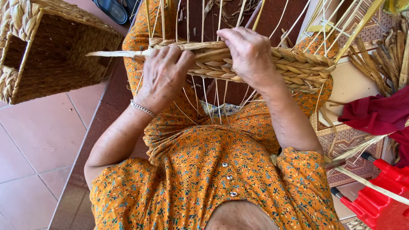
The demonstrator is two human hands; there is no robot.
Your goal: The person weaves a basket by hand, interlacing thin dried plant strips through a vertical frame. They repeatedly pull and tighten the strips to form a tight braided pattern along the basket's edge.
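Left hand: the left hand lay at 10 o'clock from the picture's middle, its grip clenched on a pale flat straw strand whose free end pointed toward 9 o'clock.
Right hand: the right hand sat at 1 o'clock, its grip pressed down over the braided straw band, fingers curled on the plaits.
Braided straw band: it ran across the lap from 11 o'clock to 2 o'clock, between and under the 2 hands, with thin upright stakes rising from it toward 12 o'clock.
Bracelet: a silver bracelet circled the left wrist.
Dress: an orange flowered dress filled the lower middle.
Woven basket: a square woven basket stood on the tiled floor at 10 o'clock, well apart from the hands.
Right edge: a red cloth lay at 3 o'clock, a red plastic stool at 4 o'clock, dry straw bundles at 2 o'clock.
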